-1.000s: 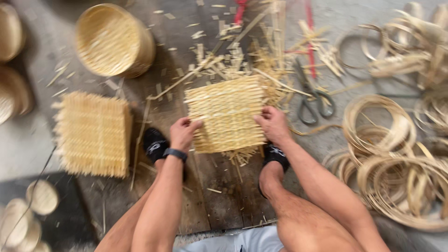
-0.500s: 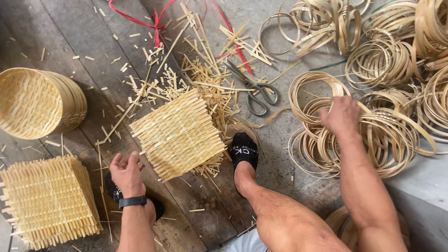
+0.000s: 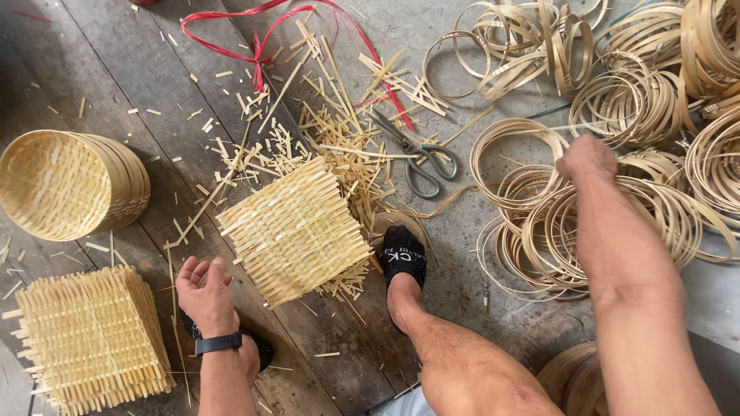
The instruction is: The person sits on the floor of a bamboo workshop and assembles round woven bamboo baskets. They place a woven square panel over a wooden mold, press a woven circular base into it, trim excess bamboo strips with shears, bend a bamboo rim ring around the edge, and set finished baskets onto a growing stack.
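Observation:
A square woven bamboo mat [image 3: 297,229] lies on the plank floor between my feet. My left hand [image 3: 205,291] rests just left of its corner, fingers loosely curled, holding nothing. My right hand [image 3: 587,158] reaches out to the right and closes on thin bamboo strip rings [image 3: 539,208] in a loose pile. My right foot in a black sandal [image 3: 402,254] stands by the mat's right edge. My left hand wears a black wristband.
Stacked round woven baskets [image 3: 65,183] lie at the left, a stack of square woven mats [image 3: 89,339] at lower left. Scissors [image 3: 420,158] and bamboo offcuts [image 3: 339,131] lie beyond the mat, with red cord [image 3: 231,46] behind. More ring coils [image 3: 640,85] fill the upper right.
Both hands were on the woven mat a second ago. My right hand has left it and reached to the ring pile on the right; my left hand has drawn back beside the mat.

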### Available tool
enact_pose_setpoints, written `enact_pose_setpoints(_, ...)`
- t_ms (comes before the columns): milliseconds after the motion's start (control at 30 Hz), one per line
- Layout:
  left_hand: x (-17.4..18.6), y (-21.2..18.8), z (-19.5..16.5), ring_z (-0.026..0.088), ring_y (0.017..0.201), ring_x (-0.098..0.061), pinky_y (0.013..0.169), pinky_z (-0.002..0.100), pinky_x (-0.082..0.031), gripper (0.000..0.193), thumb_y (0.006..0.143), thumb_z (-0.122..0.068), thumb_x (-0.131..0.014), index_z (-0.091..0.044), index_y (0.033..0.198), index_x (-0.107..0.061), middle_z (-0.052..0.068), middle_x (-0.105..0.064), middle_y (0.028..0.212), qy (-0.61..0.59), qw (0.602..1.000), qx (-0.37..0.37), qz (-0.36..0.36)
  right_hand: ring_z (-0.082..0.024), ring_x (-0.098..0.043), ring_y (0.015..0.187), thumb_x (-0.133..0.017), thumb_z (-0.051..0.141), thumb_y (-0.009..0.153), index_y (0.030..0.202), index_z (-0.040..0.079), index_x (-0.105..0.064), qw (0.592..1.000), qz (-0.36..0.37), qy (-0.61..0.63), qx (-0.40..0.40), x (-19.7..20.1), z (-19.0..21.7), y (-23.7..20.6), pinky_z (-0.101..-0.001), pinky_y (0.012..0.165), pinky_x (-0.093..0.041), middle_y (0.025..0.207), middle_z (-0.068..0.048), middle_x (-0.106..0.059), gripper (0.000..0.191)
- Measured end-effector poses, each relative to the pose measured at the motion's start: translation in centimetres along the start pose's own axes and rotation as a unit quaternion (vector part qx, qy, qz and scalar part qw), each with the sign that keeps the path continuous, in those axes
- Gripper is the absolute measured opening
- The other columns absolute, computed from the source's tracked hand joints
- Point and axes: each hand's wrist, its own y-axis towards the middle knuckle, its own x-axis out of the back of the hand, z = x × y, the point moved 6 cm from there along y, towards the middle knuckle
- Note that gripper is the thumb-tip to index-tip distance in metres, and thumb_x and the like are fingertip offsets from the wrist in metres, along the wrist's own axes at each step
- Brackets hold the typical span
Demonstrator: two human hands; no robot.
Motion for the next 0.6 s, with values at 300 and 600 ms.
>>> enact_pose_setpoints(300, -6.5, -6.4, -8.7, 0.022, 0.104, -0.067, 0.088, 0.034, -0.062, 0.033, 0.1, -0.014, -0.072, -0.004, 0.129, -0.059, 0.014, -0.066, 0.121, 0.098, 0.967, -0.226, 0.061, -0.012, -0.075, 0.076, -0.068, 0.009, 0.102, 0.113, 0.002, -0.072, 0.835, -0.178, 0.489, 0.177, 10.7, -0.7, -11.2, -0.0262, 0.056, -0.06, 0.092, -0.01, -0.075, 0.014)
enact_pose_setpoints(600, -15.3, -18.6, -19.0, 0.031, 0.121, -0.062, 0.106, 0.046, -0.049, 0.05, 0.093, -0.024, -0.073, -0.007, 0.138, -0.058, 0.017, -0.064, 0.133, 0.124, 0.878, -0.422, 0.19, -0.015, -0.074, 0.072, -0.068, 0.007, 0.101, 0.111, -0.005, -0.07, 0.737, -0.137, 0.52, 0.408, 16.6, 8.2, -28.9, -0.0285, 0.058, -0.063, 0.088, -0.014, -0.074, 0.016)
